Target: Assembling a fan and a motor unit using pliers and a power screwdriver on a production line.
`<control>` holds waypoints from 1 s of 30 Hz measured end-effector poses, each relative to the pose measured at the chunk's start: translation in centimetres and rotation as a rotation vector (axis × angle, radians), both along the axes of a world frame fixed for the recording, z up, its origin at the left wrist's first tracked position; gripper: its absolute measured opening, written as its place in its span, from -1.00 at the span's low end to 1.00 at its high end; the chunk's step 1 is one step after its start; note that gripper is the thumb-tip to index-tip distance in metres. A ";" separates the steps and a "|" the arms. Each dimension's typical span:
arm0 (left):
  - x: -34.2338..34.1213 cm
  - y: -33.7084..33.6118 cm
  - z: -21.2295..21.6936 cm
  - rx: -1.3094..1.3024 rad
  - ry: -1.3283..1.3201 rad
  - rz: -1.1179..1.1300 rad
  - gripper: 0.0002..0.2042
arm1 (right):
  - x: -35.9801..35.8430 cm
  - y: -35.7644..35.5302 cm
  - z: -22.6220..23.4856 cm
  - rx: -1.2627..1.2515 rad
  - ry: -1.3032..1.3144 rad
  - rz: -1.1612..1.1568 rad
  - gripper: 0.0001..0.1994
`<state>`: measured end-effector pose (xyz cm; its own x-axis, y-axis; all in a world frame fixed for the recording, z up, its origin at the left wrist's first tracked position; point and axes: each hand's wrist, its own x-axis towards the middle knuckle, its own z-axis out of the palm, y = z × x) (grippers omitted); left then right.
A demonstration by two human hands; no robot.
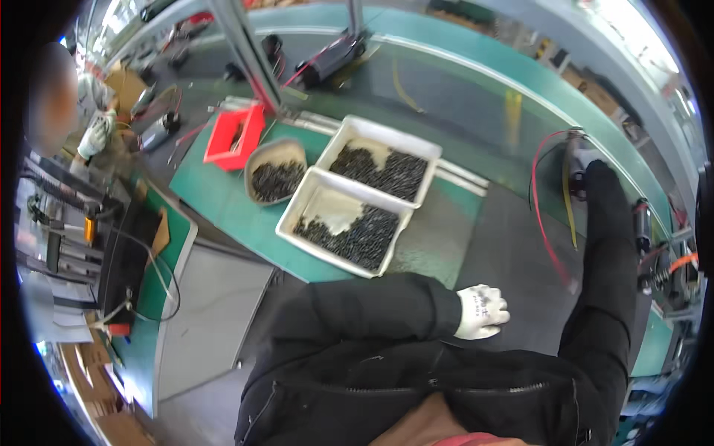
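Observation:
My left hand [482, 312], in a white glove, rests low on the dark surface in front of my body. Its fingers are curled, and nothing shows in them. Stretched far out to the right, my gloved right hand [590, 157] closes on a cylindrical motor [575, 167], though my sleeve and hand partly cover the grip. A red wire [538, 215] runs from the motor toward me, with a dark wire beside it. A yellow strip [569, 212] hangs down along the motor's near side.
Two white trays [405, 223] of small black parts sit left of centre, beside a smaller tan bin [251, 169] and a red bin [216, 152]. Another motor [335, 59] lies beyond a metal post [245, 56]. At far left, a co-worker's gloved hand [97, 135] is near another motor [155, 136].

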<state>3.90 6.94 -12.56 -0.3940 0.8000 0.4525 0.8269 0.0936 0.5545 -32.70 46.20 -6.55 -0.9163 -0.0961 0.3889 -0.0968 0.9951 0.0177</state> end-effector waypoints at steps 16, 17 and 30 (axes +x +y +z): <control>0.3 1.5 -6.4 0.598 -0.720 0.065 -0.52 | 2.4 -72.7 -3.0 -0.489 -0.512 0.934 -0.47; 0.2 1.3 -6.0 0.607 -0.697 0.031 -0.52 | 2.7 -72.8 -1.7 -0.474 -0.521 0.904 -0.47; 0.5 0.4 -7.5 0.573 -0.686 -0.189 -0.57 | 0.6 -77.1 -4.1 -0.915 -0.543 0.347 -0.52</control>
